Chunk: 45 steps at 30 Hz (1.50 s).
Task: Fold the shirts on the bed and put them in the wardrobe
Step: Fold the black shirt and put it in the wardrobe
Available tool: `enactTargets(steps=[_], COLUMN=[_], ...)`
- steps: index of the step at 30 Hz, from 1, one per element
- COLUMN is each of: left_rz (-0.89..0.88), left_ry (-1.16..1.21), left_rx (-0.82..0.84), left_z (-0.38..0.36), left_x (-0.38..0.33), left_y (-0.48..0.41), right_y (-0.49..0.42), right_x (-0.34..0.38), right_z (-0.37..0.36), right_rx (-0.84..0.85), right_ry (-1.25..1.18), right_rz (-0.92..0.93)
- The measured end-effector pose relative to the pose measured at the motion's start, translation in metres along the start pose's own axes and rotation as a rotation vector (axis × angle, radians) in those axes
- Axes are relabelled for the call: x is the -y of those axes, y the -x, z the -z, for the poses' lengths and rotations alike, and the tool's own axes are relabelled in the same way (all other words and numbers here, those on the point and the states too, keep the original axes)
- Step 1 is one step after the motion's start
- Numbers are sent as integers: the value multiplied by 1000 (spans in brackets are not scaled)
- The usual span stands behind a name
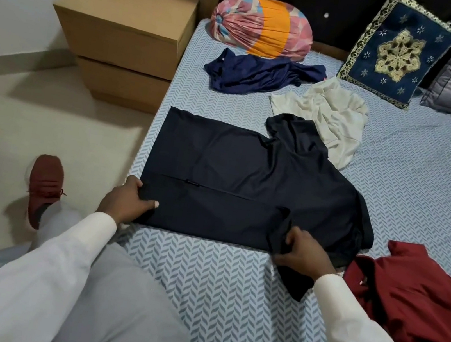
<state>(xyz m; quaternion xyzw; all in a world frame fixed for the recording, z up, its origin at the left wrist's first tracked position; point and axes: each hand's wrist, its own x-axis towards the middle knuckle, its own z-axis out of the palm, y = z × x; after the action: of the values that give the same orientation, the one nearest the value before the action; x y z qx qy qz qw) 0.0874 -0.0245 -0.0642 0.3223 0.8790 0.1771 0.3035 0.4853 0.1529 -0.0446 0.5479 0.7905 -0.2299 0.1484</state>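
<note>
— Surface and room?
— Bed (391, 197) under a blue patterned sheet, centre and right of frame. Two boxes (129, 25) stacked beside it, upper left.
— The shirt, and your grip?
— Black shirt (246, 180) lies flat at centre. My left hand (124, 202) pinches its lower-left corner. My right hand (302, 254) clutches a sleeve at its lower-right edge.

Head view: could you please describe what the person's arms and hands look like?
Both arms wear long, loose, cream-white sleeves, plain and unmarked, ending at the wrists: left sleeve, right sleeve. The left hand and right hand are bare: no gloves, and no ring or watch shows.
</note>
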Motion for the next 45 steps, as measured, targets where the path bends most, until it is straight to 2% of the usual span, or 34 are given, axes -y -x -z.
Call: enactTargets(steps=[3, 6, 8, 10, 12, 13, 14, 16, 18, 19, 21, 24, 25, 28, 31, 33, 36, 38, 40, 43, 45], left_rz=[-24, -7, -18, -105, -253, -336, -407, -486, -496, -487, -465, -444, -432, -393, -395, -379, -386, -406, -429, -448, -456], left_ry=[-47, -42, -167, -374, -475, -493, -509, -520, -541, -562, -600, -619, -619, -582, -577, -610, -661, -654, -650, -640, -645], left_rx=[-13, -55, -75, -183, -287, -287, -258, -135, -40, -24, -36, -99, -107, -83, -146, -196, -228, -297, -377, -422, -396], left_z=[-3, -1, -2, -8, -17, -23, -28, -43, -57, -62, -70, -77, -79, -90, -93, -87, -72, -64, -58, -50, -43], left_x=[12, 12, 5, -5, -18, -29, -39, -59, -73, -75, -77, -73, -70, -63, -60, -59, -53, -47, -46, -56, -66], left_y=[5, 9, 13, 17, 18, 17, 16, 14, 11, 10, 10, 11, 10, 9, 5, 0, -10, -16, -23, -42, -63], right_y=[14, 20, 20, 12, -8, -19, -32, -54, -63, -65, -60, -49, -46, -47, -50, -36, -27, -28, -42, -76, -107], right_x=[-8, -7, -5, -5, -5, -5, -2, 0, -5, -13, -34, -76, -88, -125, -141, -130, -116, -99, -76, -28, 5], right_z=[-16, -20, -19, -5, 27, 49, 72, 115, 149, 157, 162, 123, 106, 55, 26, 29, 37, 41, 42, 44, 46], right_rx=[37, -38, -92, -80, -11, -28, -99, -361, -620, -670, -591, -252, -193, -262, -297, -294, -352, -454, -539, -514, -462], right_ry=[173, 281, 316, 231, 155, 105, 24, -178, -328, -366, -371, -407, -429, -463, -486, -395, -210, -198, -217, -215, -197], right_rz=[-7, 3, 19, 11, 7, -1, -12, -69, -145, -181, -238, -311, -350, -450, -460, -474, -588, -546, -424, -188, -44])
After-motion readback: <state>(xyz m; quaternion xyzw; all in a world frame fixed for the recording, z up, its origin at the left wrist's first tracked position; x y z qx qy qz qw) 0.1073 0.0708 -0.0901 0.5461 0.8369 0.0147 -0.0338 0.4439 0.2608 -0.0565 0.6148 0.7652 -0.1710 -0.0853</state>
